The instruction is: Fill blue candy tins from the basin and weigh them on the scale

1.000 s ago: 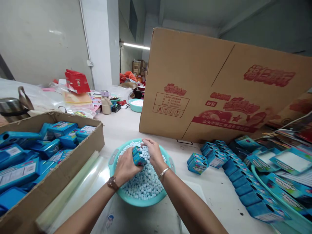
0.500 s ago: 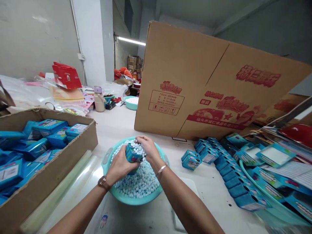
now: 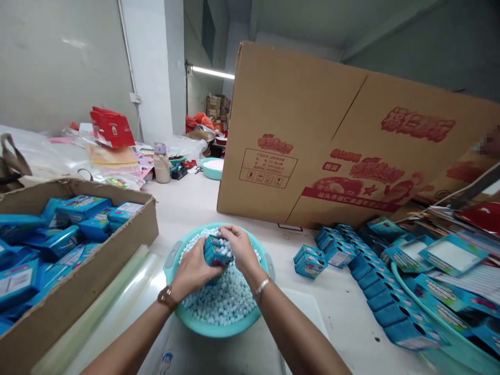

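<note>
A turquoise plastic basin full of small pale-blue round candies stands in front of me. Over it, my left hand is wrapped round a small blue printed carton, tilted, with candies at its open top. It may be more than one carton pressed together; I cannot tell. My right hand is at the carton's top right, fingers curled together against the candies there. What its fingertips pinch, if anything, is hidden.
At left, a cardboard box holds many blue packs. A large carton stands behind the basin. Right of it are small blue cartons, a long row of open ones, and a turquoise tub with flat packs.
The heap of candies over the carton's top has become smaller under my right hand. My left hand keeps its hold on the carton. The whole view has shifted slightly.
</note>
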The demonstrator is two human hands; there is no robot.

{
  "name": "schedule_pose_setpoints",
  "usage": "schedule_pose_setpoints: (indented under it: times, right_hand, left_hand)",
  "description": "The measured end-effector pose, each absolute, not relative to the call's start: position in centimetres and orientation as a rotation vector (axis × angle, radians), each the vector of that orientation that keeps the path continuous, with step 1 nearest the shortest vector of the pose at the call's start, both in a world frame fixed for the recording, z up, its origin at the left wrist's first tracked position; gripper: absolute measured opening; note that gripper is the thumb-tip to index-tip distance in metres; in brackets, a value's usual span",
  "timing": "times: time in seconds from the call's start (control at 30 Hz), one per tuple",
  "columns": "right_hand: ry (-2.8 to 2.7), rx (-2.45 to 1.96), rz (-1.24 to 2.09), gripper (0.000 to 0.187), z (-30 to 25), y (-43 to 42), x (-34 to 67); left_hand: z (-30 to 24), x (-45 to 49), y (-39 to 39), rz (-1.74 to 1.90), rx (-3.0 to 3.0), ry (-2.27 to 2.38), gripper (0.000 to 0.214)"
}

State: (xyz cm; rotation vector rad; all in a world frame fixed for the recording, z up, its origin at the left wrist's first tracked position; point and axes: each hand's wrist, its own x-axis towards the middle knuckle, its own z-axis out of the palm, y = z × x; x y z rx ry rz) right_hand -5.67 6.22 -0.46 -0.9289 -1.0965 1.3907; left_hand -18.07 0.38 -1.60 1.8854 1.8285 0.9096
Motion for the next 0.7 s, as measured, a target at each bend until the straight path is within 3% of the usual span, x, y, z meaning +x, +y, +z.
schedule_pose_setpoints:
  times: [0.7]
  right_hand:
    - [-1.001,-0.874,1.414,0.021,-0.6,5.61,-4.97]
  left_hand:
    - [-1.0,-17.99,0.0,0.933,2.001,1.713,0.056]
